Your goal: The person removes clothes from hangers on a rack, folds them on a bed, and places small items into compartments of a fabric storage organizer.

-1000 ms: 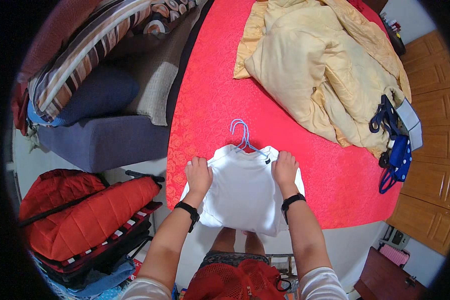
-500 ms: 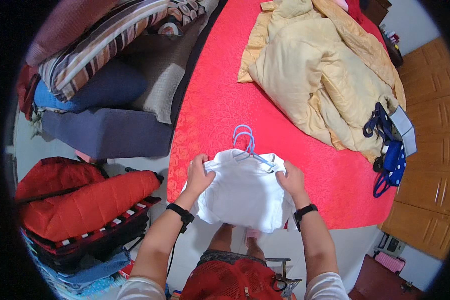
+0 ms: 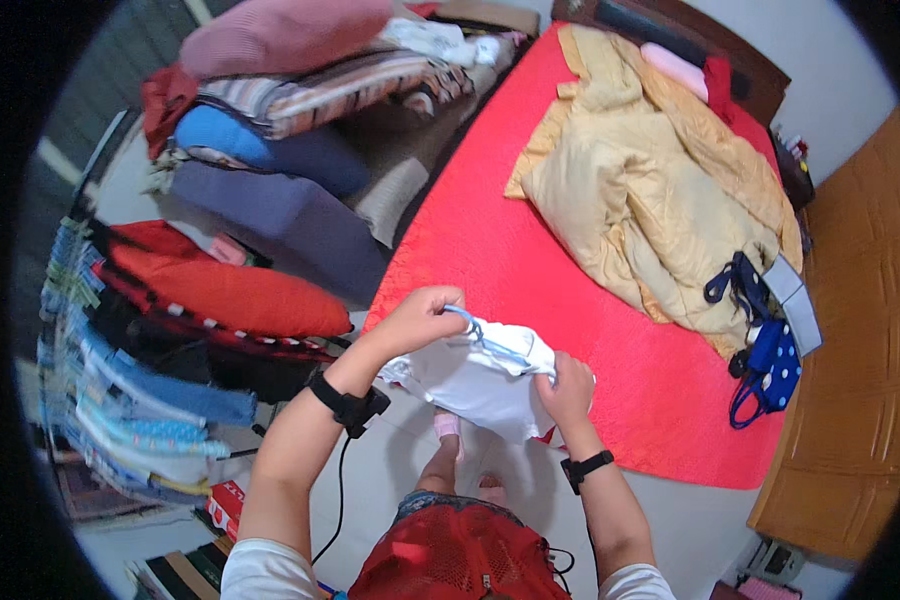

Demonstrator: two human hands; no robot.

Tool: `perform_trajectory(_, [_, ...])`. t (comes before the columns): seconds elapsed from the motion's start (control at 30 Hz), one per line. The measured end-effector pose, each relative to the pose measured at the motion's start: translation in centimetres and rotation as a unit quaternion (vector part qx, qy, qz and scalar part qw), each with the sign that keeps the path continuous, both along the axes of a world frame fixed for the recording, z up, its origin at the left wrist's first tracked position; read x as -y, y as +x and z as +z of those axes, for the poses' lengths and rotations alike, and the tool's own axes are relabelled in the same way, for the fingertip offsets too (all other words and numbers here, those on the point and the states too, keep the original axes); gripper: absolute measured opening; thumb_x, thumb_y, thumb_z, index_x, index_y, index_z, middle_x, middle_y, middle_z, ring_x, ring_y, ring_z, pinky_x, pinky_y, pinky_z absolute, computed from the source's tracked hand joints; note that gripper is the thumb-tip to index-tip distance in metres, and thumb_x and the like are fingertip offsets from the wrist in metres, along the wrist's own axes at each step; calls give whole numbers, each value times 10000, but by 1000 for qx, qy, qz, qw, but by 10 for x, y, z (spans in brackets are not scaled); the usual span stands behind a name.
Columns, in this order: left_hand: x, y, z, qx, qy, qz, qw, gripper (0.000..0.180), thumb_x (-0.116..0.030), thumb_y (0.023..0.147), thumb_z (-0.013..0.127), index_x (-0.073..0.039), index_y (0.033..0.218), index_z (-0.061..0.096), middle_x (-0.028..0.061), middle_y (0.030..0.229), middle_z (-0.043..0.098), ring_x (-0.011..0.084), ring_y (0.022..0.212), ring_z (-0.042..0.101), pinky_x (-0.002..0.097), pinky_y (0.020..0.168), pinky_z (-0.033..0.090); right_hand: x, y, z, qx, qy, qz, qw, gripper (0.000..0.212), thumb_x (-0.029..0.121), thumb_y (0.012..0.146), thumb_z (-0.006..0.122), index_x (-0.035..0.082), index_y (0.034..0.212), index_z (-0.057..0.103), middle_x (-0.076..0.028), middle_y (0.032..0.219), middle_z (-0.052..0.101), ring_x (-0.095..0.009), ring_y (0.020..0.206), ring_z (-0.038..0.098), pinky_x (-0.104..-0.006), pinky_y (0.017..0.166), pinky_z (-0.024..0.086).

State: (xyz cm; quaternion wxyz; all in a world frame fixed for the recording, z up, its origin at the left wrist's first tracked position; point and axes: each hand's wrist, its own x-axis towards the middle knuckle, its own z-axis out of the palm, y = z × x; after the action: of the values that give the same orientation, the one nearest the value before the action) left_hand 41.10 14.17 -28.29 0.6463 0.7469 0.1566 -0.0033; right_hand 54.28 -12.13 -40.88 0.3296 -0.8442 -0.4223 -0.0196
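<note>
Head view: white shirt point(image 3: 475, 388) with blue hanger point(image 3: 477, 333) at its neck, held up at the bed point(image 3: 660, 440)'s near edge, part over the sheet, part over the floor point(image 3: 400, 490). Can't tell if it touches the bed.

Left hand point(image 3: 420, 322): fingers curled round the hanger by its hook, tip hidden. Right hand point(image 3: 567, 390): pinching cloth at the shirt's right shoulder, thumb on top.

Handling, my read: shirt light, limp, not fragile, folds anywhere unsupported. Hanger thin, stiffer, maybe slick. Best holds: hook base, plus shoulder cloth where the bar backs it.

Orientation: neck faces the bed, hem hangs back toward the wearer. Visible long run goes side to side, roughly along the bed's near edge; true body length foreshortened. Hanger slants, hook end at left hand, bar running down toward the right.

Around: yellow quilt point(image 3: 610, 185) on the bed, dotted bag point(image 3: 778, 380) at its right edge, red coat point(image 3: 260, 298) left of it.
</note>
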Motion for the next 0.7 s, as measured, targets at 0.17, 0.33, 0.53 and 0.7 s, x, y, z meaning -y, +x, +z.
perform_trajectory(0.17, [57, -82, 111, 35, -69, 51, 996, 299, -283, 989, 552, -76, 774, 544, -24, 650, 489, 67, 578, 436, 236, 534, 355, 27, -39, 88, 48, 64, 118, 990, 330, 136, 715, 689, 49, 1017, 589, -132, 902, 608, -337, 891, 563, -446, 812, 405])
perform_trajectory(0.33, [103, -151, 196, 48, -15, 157, 986, 287, -287, 998, 526, -82, 798, 524, -23, 649, 468, 67, 558, 430, 235, 517, 349, 29, -93, 180, 84, 190, 152, 966, 481, 149, 720, 713, 91, 1160, 527, -147, 1152, 529, -360, 1135, 486, -514, 1022, 330])
perform_trajectory(0.53, [137, -224, 263, 35, 62, 222, 973, 270, -278, 998, 494, -92, 804, 485, -8, 661, 457, 96, 598, 423, 261, 564, 379, 6, -143, 244, 112, 119, 233, 959, 507, 180, 747, 727, 100, 1211, 538, -156, 1241, 488, -368, 1182, 450, -510, 1017, 336])
perform_trajectory(0.7, [153, -292, 286, 60, 48, 291, 953, 210, -227, 981, 479, -90, 822, 476, -9, 656, 438, 94, 583, 417, 269, 560, 396, -31, -193, 262, 58, 169, 332, 926, 386, 170, 760, 718, 81, 1114, 591, -154, 1219, 512, -358, 1144, 475, -491, 988, 357])
